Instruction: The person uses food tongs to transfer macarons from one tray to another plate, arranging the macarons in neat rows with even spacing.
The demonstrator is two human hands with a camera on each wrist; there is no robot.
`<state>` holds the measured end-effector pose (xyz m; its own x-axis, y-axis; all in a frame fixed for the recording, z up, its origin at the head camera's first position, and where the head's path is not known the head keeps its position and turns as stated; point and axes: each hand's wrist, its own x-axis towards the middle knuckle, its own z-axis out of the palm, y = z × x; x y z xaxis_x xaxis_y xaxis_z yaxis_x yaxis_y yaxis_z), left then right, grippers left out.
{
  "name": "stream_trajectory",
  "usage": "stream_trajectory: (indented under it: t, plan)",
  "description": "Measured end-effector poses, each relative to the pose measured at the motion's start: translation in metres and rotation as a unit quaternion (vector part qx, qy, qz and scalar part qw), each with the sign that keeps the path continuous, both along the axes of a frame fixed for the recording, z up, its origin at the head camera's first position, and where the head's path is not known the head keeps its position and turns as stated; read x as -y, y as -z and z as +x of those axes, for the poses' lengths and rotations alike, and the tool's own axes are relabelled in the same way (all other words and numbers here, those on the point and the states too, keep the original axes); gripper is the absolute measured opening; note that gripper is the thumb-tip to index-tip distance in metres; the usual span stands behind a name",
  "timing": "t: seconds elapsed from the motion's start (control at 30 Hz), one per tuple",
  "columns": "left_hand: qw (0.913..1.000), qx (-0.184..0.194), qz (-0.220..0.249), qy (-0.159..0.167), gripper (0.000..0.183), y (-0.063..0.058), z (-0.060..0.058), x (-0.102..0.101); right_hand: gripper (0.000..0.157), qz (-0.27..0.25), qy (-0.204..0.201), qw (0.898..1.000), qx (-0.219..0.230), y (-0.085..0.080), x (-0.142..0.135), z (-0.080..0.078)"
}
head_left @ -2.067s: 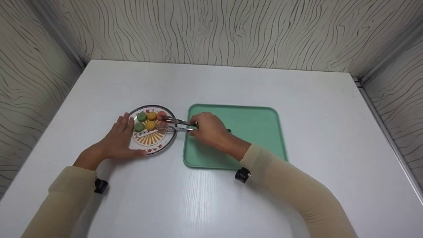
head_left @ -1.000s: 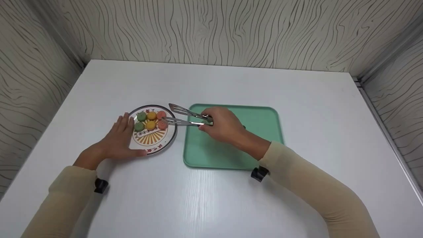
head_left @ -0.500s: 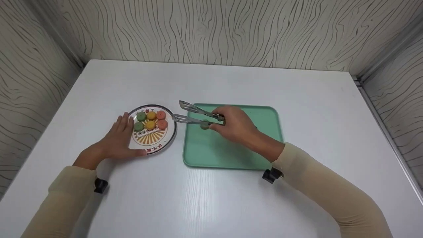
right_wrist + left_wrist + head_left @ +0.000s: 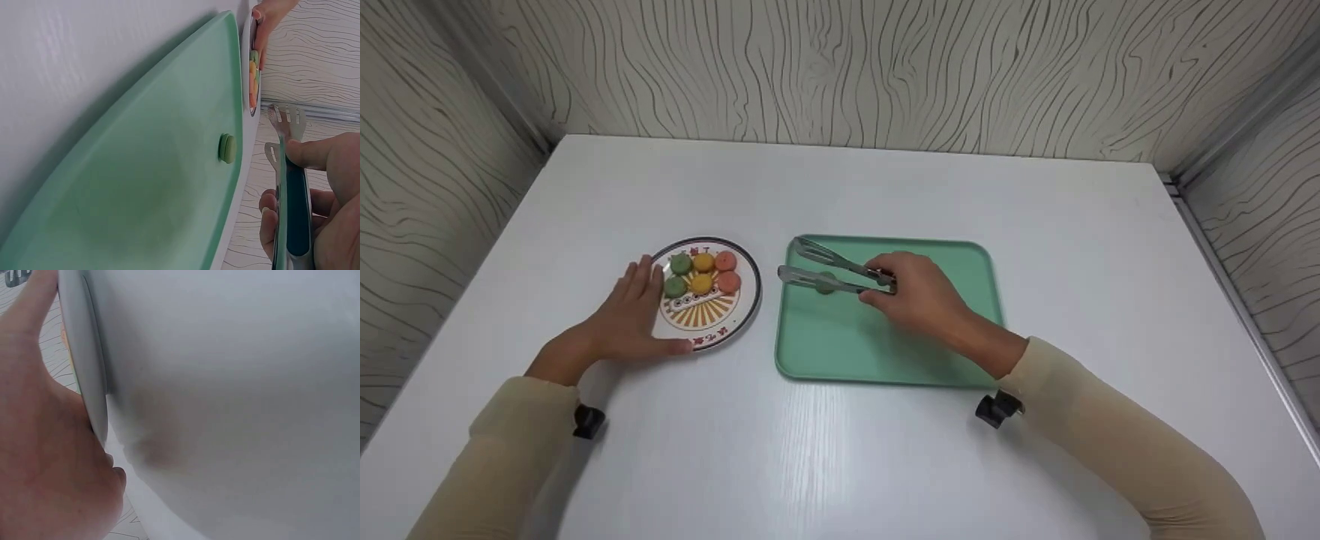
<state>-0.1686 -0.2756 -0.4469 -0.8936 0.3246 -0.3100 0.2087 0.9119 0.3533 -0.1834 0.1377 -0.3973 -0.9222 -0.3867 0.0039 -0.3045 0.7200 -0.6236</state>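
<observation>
My left hand (image 4: 632,319) rests against the left and front rim of a round patterned plate (image 4: 746,300), fingers straight and thumb stretched along the front edge. Pink (image 4: 726,261), yellow (image 4: 702,284) and green macarons (image 4: 681,263) sit in two rows on the plate. My right hand (image 4: 922,296) holds metal tongs (image 4: 840,261) above the green tray (image 4: 885,352); their arms are spread apart, with nothing seen gripped at the tips. Dark teal grips show on the tongs in the right wrist view. One green macaron (image 4: 227,148) lies on the tray, partly covered by the tongs in the head view.
The plate and tray stand side by side on a white table (image 4: 810,465), a narrow gap between them. A wood-patterned wall (image 4: 840,75) rises behind, and similar panels flank both sides. Black wrist mounts (image 4: 589,421) are on both sleeves.
My right hand has drawn the tongs right, away from the pink macarons on the plate to above the tray. The tongs' arms have spread wider. My left hand and the plate stay put.
</observation>
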Motion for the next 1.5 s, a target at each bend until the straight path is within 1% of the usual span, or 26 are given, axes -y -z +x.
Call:
stream_trajectory:
  t: [0.17,0.43,0.73,0.87,1.1,1.23,1.5]
  plan:
    - [1.0000,-0.009,0.003,-0.001,0.135,0.004,-0.001,0.002,0.036,0.005,0.006,1.000,-0.002,0.007,-0.005,0.001]
    - [1.0000,0.000,-0.008,0.001,0.134,-0.001,0.001,-0.001,0.037,0.011,0.013,1.000,0.004,0.016,-0.012,0.003]
    - [1.0000,0.002,-0.010,0.000,0.135,0.000,0.000,0.000,0.038,0.007,0.012,1.000,0.012,0.024,-0.015,0.005]
    - [0.9999,0.004,-0.016,-0.001,0.136,0.001,-0.001,0.000,0.037,0.004,0.015,1.000,0.009,0.026,-0.016,0.005]
    - [0.9999,-0.009,0.003,0.006,0.134,0.003,-0.001,0.001,0.036,0.006,0.017,1.000,0.007,0.028,-0.018,0.005]
    - [0.9999,-0.013,0.006,0.004,0.134,0.004,-0.001,0.002,0.035,0.015,0.018,1.000,0.007,0.030,-0.018,0.004]
    - [1.0000,-0.001,-0.003,0.004,0.136,0.004,-0.002,0.002,0.035,0.017,0.015,1.000,0.012,0.031,-0.017,0.003]
